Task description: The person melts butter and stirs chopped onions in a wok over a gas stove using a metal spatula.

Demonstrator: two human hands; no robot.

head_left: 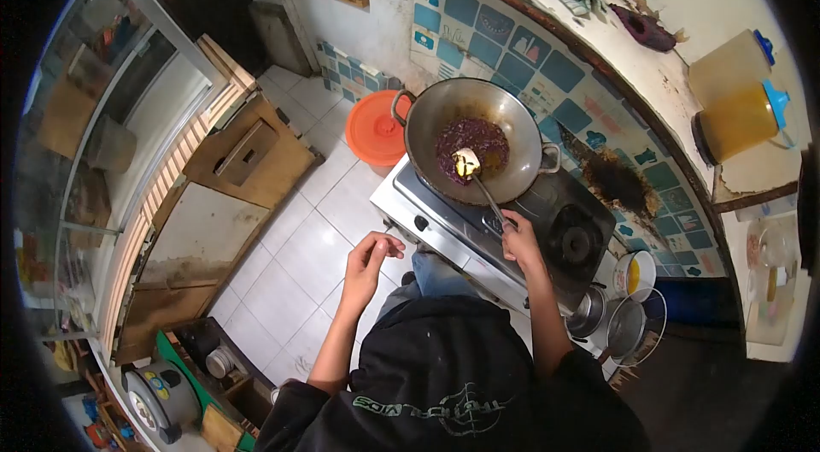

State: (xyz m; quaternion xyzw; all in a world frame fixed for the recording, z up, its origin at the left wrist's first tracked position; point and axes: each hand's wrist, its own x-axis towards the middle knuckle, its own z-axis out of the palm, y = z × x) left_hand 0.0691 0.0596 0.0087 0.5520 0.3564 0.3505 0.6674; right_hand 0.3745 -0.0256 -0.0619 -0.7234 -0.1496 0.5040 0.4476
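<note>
My right hand [523, 243] is closed around the handle of a metal spatula [487, 193]. The spatula's shiny head rests in a dark reddish-purple chopped mixture [489, 137] at the bottom of a wok [523, 129]. This two-handled wok sits on the left part of a gas stove [436, 187], and some oil shows around the food. In front of the stove, my left hand [369, 260] hangs in the air with loosely bent fingers and nothing visible in it.
Behind the stove's left end is an orange-lidded bucket [376, 129]. A bare burner [574, 236] lies right of the wok. Farther right are a pot [588, 313], a strainer [628, 325] and a white container [636, 271]. A wooden cabinet [192, 230] stands left across the tiled floor.
</note>
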